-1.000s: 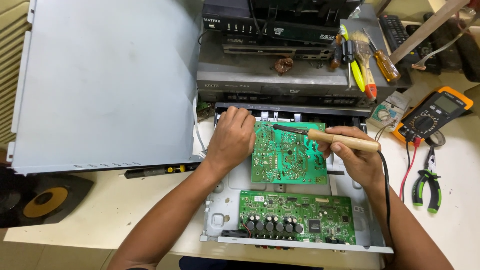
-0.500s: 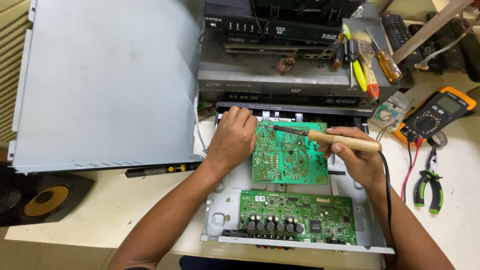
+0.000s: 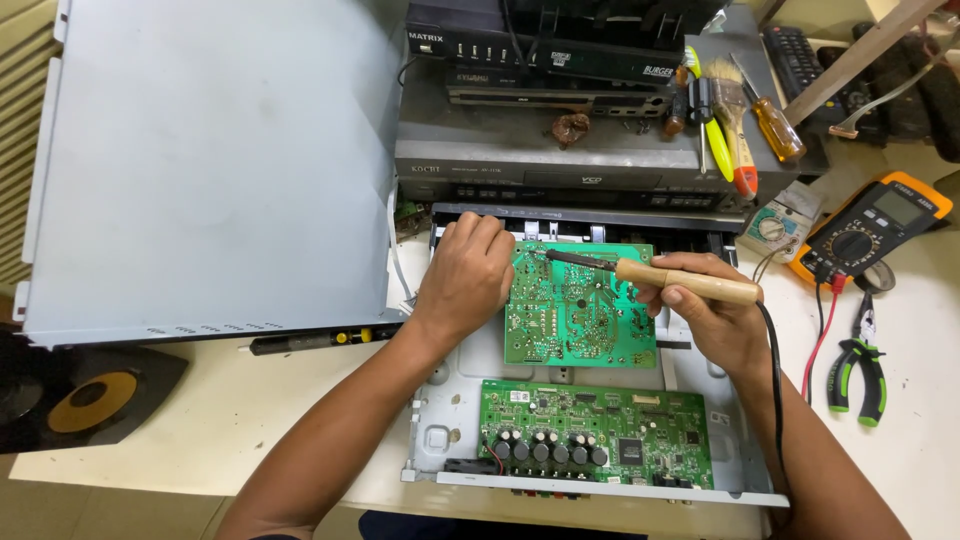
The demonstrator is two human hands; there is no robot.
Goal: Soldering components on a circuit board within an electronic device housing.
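An opened metal player chassis (image 3: 445, 440) lies in front of me. A green circuit board (image 3: 580, 315) is propped solder side up inside it. My left hand (image 3: 465, 275) grips the board's upper left corner. My right hand (image 3: 700, 310) holds a soldering iron (image 3: 685, 282) by its wooden handle, and the dark tip touches the board near its top edge. A second green board (image 3: 595, 445) with several black capacitors sits fixed in the chassis nearer to me.
A large grey metal cover (image 3: 210, 170) lies to the left. Stacked black and grey players (image 3: 560, 100) stand behind, with screwdrivers and a brush (image 3: 735, 115) on top. An orange multimeter (image 3: 870, 230) and green-handled pliers (image 3: 858, 365) lie to the right. A black speaker (image 3: 90, 395) sits bottom left.
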